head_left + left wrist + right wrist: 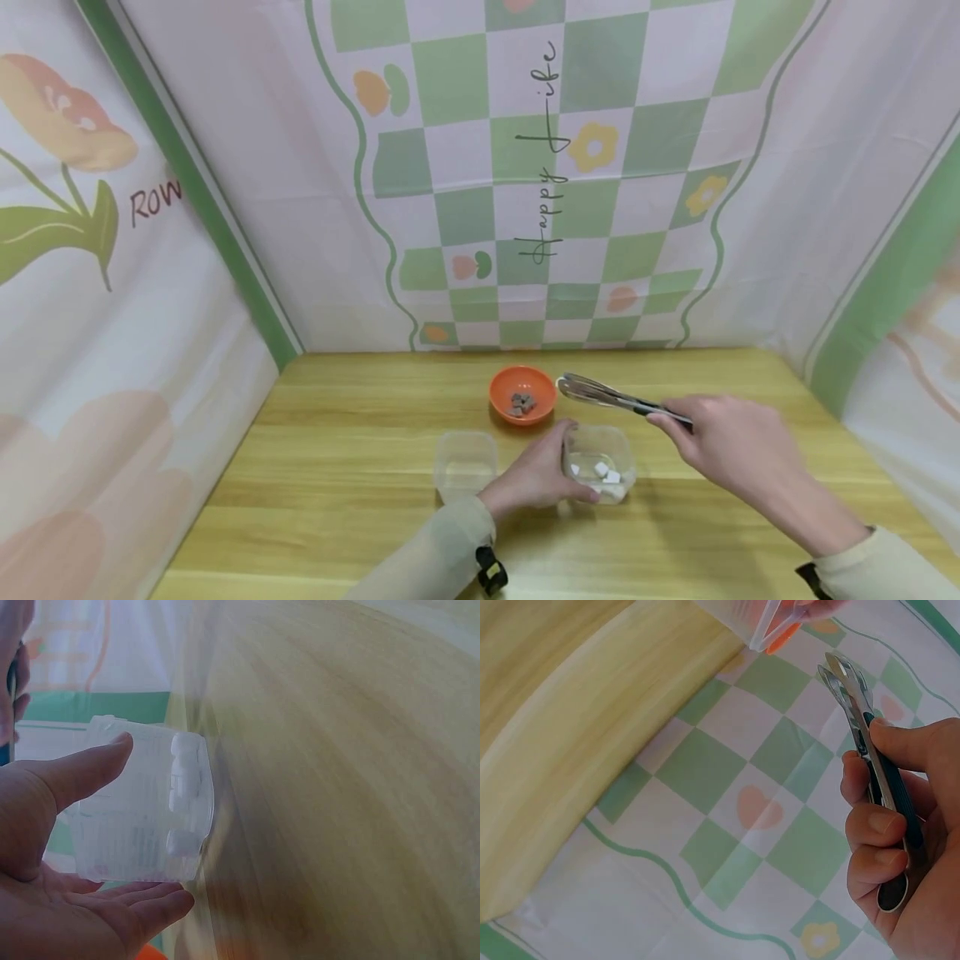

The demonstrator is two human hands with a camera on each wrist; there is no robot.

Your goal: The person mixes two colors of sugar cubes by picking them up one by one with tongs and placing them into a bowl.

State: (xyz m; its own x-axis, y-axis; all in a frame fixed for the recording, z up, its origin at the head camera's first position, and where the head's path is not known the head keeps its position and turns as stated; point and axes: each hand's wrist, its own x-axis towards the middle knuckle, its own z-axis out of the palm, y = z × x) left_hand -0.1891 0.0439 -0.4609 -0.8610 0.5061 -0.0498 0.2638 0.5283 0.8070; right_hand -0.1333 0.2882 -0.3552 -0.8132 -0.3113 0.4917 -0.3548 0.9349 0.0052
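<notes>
Left hand (536,475) around tub (606,440) of white cubes (602,469), right hand (738,437) around tongs (611,397); brown cubes (523,402) in orange bowl (521,381)

Silver, black-handled metal tongs (611,396) slant in my right hand (738,437); translucent square plastic tub (600,439), white cubes (612,477) inside, upright in my left hand (536,475).

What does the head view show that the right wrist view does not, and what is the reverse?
Only the head view: white cubes inside the clear tub, a second tub, brown pieces inside the orange bowl.

Only the right wrist view: the rear end of the tongs.

Both: tongs, right grip, table, cloth, at least part of tub and bowl.
</notes>
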